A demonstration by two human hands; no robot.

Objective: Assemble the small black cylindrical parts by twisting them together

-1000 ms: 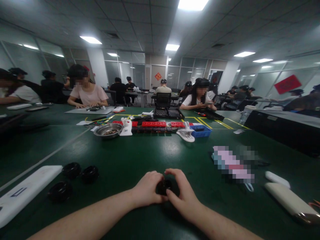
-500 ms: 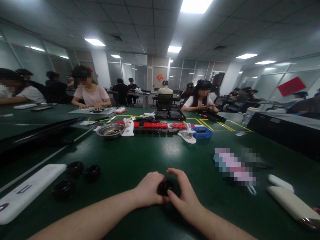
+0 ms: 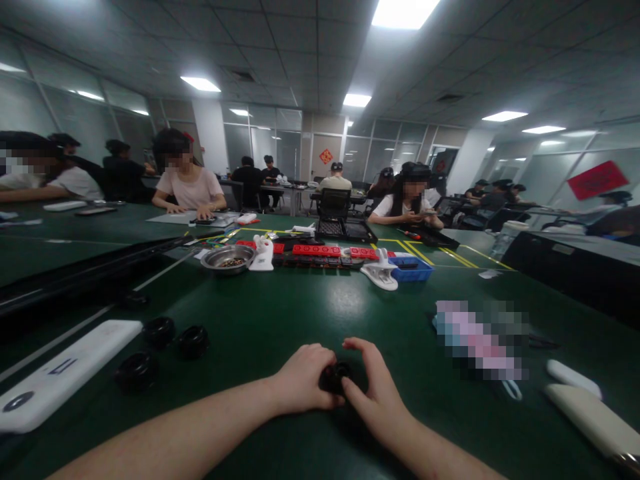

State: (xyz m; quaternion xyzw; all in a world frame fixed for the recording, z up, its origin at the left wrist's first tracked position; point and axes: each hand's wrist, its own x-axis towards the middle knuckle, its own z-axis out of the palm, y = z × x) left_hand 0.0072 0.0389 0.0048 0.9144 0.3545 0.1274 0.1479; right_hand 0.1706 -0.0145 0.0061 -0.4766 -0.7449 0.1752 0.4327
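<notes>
A large open room lies under a grey tiled ceiling point(image 3: 300, 40) with bright rectangular light panels point(image 3: 406, 10). Glass partitions point(image 3: 280, 143) line the far side between white pillars point(image 3: 213, 137). A red diamond sign point(image 3: 326, 156) hangs on the far wall. Long dark green surfaces point(image 3: 310, 313) fill the room, marked with yellow tape lines point(image 3: 425, 257), where seated people work.

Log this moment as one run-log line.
left hand: grip on small black round part | right hand: grip on same part | three black rings: left on green table, beside white bar
</notes>
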